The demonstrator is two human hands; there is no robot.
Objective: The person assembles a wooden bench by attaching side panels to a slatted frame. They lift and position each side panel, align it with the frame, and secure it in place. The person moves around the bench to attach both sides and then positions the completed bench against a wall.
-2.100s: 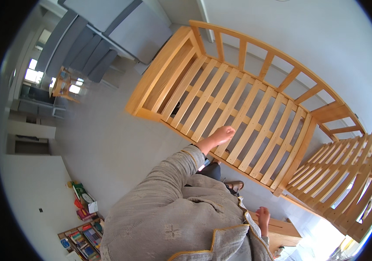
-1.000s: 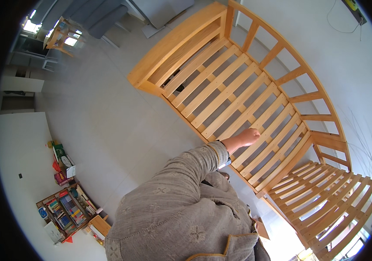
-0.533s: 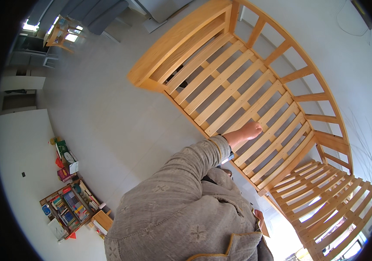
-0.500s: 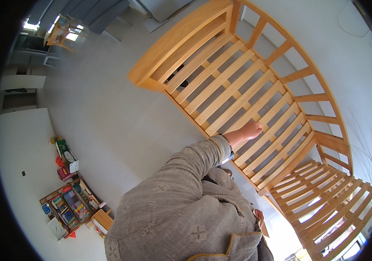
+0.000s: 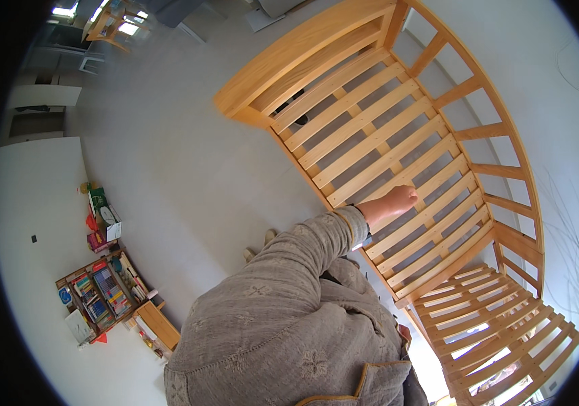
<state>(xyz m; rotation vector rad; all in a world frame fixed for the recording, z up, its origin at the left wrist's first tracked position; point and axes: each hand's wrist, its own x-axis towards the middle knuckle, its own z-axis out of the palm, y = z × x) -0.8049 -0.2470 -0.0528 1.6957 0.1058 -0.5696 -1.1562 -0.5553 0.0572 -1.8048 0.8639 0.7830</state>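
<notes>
The left hand, curled into a fist, is over the near side of a pale wooden slatted bed frame; contact is unclear. A sliver of the right hand shows past the grey-brown patterned jacket, its state impossible to tell. Right, another slatted wooden section; far left, a brown wooden bookcase.

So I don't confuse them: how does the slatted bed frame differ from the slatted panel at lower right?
The slatted bed frame has a deep end board; the slatted panel shows none. Grey floor shows through the bed frame's gaps, bright light through some of the panel's. Both have wooden slats.
</notes>
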